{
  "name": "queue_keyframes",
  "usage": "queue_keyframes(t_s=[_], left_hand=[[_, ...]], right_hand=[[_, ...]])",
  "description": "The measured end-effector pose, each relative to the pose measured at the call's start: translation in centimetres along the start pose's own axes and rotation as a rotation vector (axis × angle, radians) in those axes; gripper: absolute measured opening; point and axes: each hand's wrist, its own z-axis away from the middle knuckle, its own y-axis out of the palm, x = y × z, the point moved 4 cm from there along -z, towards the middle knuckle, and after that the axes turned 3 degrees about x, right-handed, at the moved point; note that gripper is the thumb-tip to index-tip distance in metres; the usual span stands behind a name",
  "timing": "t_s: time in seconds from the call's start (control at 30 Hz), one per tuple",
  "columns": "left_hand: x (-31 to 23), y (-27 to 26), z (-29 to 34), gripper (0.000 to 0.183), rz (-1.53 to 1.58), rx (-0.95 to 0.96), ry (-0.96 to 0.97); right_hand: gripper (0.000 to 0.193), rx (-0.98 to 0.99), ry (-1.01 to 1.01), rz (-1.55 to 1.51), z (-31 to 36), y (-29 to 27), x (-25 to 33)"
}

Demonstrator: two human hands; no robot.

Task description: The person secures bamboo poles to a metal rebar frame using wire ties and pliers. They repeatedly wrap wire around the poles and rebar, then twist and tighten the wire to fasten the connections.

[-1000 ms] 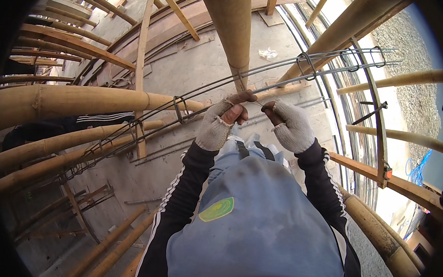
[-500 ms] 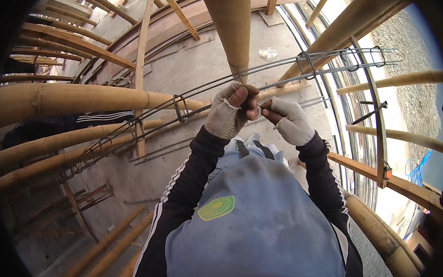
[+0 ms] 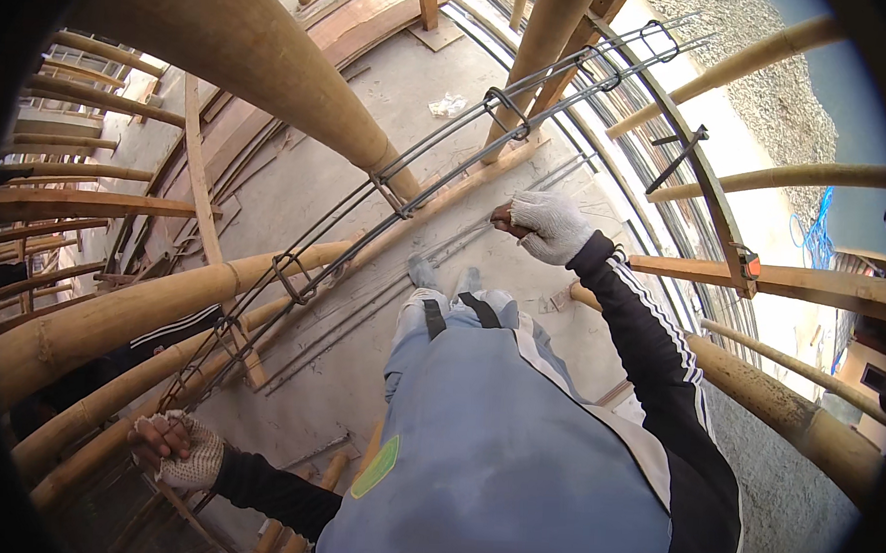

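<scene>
A long cage of thin steel reinforcing bars (image 3: 402, 210), with bent square stirrups around it, slants from lower left to upper right over bamboo poles. My right hand (image 3: 554, 229), in a white fingerless knit glove, is raised below the cage and apart from it. Its fingers are closed together; whatever they hold is hidden. Far out at the lower left is my left hand (image 3: 185, 450), gloved likewise, near the low end of the cage. Its bare fingers curl toward the thumb, and I cannot make out what lies in them.
A thick bamboo post (image 3: 303, 79) rises close to the cage. Bamboo poles (image 3: 212, 279) cross at the left. At the right stand a curved dark bar (image 3: 686, 139) and a wooden beam (image 3: 793, 280). Planks, long bars and white litter (image 3: 448, 106) lie on the concrete floor.
My hands, together at the cage before, have parted. The left has swung down to the far left; the right stays raised, a little off the cage. The view has turned.
</scene>
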Motion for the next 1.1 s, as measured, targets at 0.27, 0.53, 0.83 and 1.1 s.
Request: queue_keyframes(t_s=[0.27, 0.53, 0.83, 1.1], left_hand=[[-9.5, -13.7, 14.3, 0.030, -0.526, -0.840, 0.063], [-3.2, -25.8, 36.3, 0.014, -0.606, -1.486, -0.436], [10.3, -9.0, 25.0, 0.038, -1.441, -0.016, -1.573], [25.2, 13.7, 12.2, 0.038, -1.203, 0.651, -0.520]], right_hand=[[0.024, 0.228, -0.065, 0.273, 0.4, -0.4, -1.7], [0.019, 0.351, -0.016, 0.360, -2.8, 0.7, -0.6], [0.022, 0.512, -0.077, 0.359, -5.0, 2.5, 3.9], [0.022, 0.423, -0.313, 0.257, -7.0, 7.3, 10.7]])
